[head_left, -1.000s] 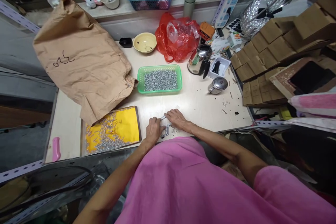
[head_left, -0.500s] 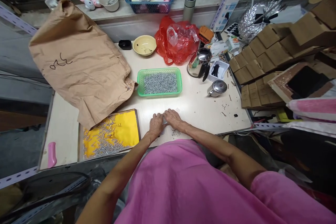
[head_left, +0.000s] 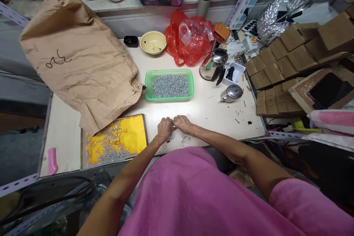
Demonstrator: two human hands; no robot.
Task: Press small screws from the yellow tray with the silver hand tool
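Note:
My left hand (head_left: 165,128) and my right hand (head_left: 182,123) meet at the near middle of the table, fingers curled and close together. A small greyish piece (head_left: 173,127) shows between them; its kind is too small to make out, and the fingers hide most of it. Just below the left hand lies a dark-outlined shape (head_left: 171,136), partly covered. A scratched-looking patch (head_left: 186,139) is under the right wrist. Beyond the hands stands a green plastic basket (head_left: 169,99) full of small silvery metal pins or screws. To the left, similar pieces lie scattered over a yellow sheet (head_left: 135,132) in a shallow tray.
A big brown paper bag (head_left: 91,59) leans over the tray. A pink handle (head_left: 52,161) lies at the left edge. Farther back are a yellow bowl (head_left: 153,42), red plastic bag (head_left: 190,40), kettle (head_left: 212,65) and small steel pot (head_left: 231,93). Cardboard boxes (head_left: 287,59) are stacked right.
The view has shifted slightly. Both hands stay together in nearly the same place, with small finger movements. More of the dark-outlined shape below the left hand now shows.

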